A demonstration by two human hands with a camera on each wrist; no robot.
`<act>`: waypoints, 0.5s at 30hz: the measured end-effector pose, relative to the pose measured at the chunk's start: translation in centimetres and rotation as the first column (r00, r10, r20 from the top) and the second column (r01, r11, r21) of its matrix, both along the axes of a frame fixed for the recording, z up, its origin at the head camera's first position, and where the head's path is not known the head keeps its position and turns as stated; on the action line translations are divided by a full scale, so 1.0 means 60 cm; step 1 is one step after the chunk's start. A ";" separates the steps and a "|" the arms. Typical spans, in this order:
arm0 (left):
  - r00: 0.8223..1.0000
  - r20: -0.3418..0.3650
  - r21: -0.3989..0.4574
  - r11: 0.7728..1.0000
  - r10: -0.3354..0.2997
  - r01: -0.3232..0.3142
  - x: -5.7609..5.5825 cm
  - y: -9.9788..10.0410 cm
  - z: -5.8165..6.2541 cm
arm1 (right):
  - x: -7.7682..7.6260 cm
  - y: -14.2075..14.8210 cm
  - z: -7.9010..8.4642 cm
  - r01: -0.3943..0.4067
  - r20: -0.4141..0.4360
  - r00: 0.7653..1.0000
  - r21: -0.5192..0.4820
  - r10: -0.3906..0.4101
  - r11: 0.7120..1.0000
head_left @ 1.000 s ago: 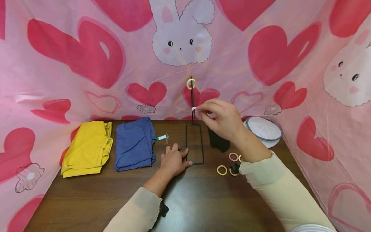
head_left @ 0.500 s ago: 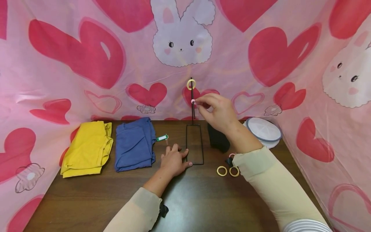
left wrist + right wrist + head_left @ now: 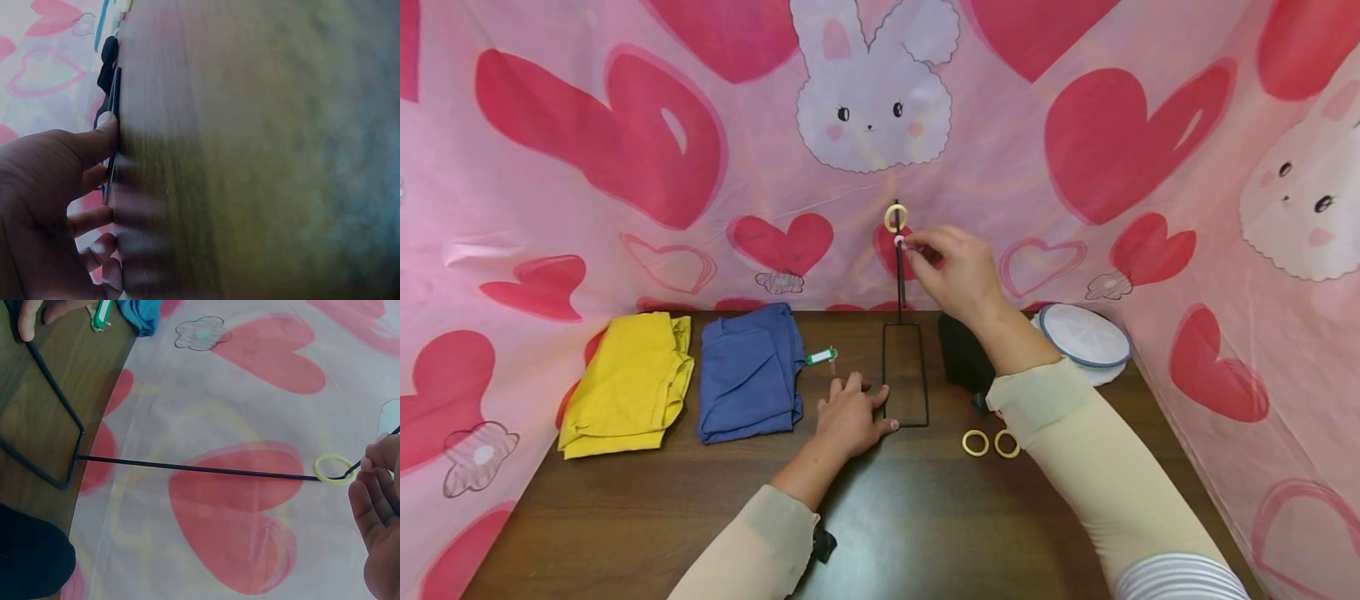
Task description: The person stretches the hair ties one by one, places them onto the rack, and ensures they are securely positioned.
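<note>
A black wire stand (image 3: pixel 900 310) with a rectangular base stands on the table before the patterned back wall. My left hand (image 3: pixel 850 419) rests beside the base, thumb and index finger touching its left front corner; in the left wrist view the thumb (image 3: pixel 103 134) presses on the black frame. My right hand (image 3: pixel 958 271) pinches a small pink ring (image 3: pixel 900 241) at the stand's arm, and fingers cover part of it. A yellow ring (image 3: pixel 887 218) hangs on the stand; in the right wrist view it sits at the bend, close to the pinched ring (image 3: pixel 369 466).
Two yellow rings (image 3: pixel 966 442) lie right of the base, near my right sleeve. Behind them are a black item (image 3: pixel 961 350) and a white round piece with a grey-blue rim (image 3: pixel 1086 333). Folded blue cloth (image 3: pixel 748 375), folded yellow cloth (image 3: pixel 625 383) and a green key tag (image 3: pixel 821 357) lie left.
My right hand has risen along the stand with the pink ring, toward the hanging yellow ring. The sleeve now hides rings that showed earlier on the table. My left hand stays put.
</note>
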State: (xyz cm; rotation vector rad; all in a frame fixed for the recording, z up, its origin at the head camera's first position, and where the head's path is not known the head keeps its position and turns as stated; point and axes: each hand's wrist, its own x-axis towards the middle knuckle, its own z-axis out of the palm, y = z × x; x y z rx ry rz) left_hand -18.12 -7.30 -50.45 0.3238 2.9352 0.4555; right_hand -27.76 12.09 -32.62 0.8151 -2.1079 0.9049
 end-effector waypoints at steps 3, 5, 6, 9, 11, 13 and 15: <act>1.000 0.002 -0.006 1.000 0.001 -0.001 0.000 0.000 0.000 | -0.008 -0.006 -0.002 0.033 0.026 0.999 -0.024 -0.032 0.999; 1.000 0.004 -0.009 1.000 0.002 -0.002 0.001 0.000 0.000 | -0.014 -0.010 -0.005 0.053 0.033 0.998 -0.039 -0.051 0.998; 1.000 0.005 -0.010 1.000 0.002 -0.002 0.001 0.000 0.001 | -0.017 -0.012 -0.005 0.062 0.037 0.998 -0.049 -0.060 0.997; 1.000 0.004 -0.011 1.000 0.001 -0.001 0.000 0.000 0.001 | -0.025 -0.016 -0.007 0.088 0.044 0.995 -0.072 -0.085 0.993; 1.000 0.002 -0.010 1.000 -0.001 0.001 0.000 0.000 0.001 | -0.031 -0.019 -0.008 0.104 0.053 0.994 -0.085 -0.099 0.991; 1.000 0.001 -0.009 1.000 -0.002 0.002 0.000 0.000 0.001 | -0.035 -0.021 -0.008 0.119 0.070 0.991 -0.101 -0.112 0.988; 1.000 0.003 -0.007 1.000 -0.004 0.004 0.000 0.001 0.001 | -0.040 -0.023 -0.009 0.133 0.082 0.989 -0.116 -0.124 0.984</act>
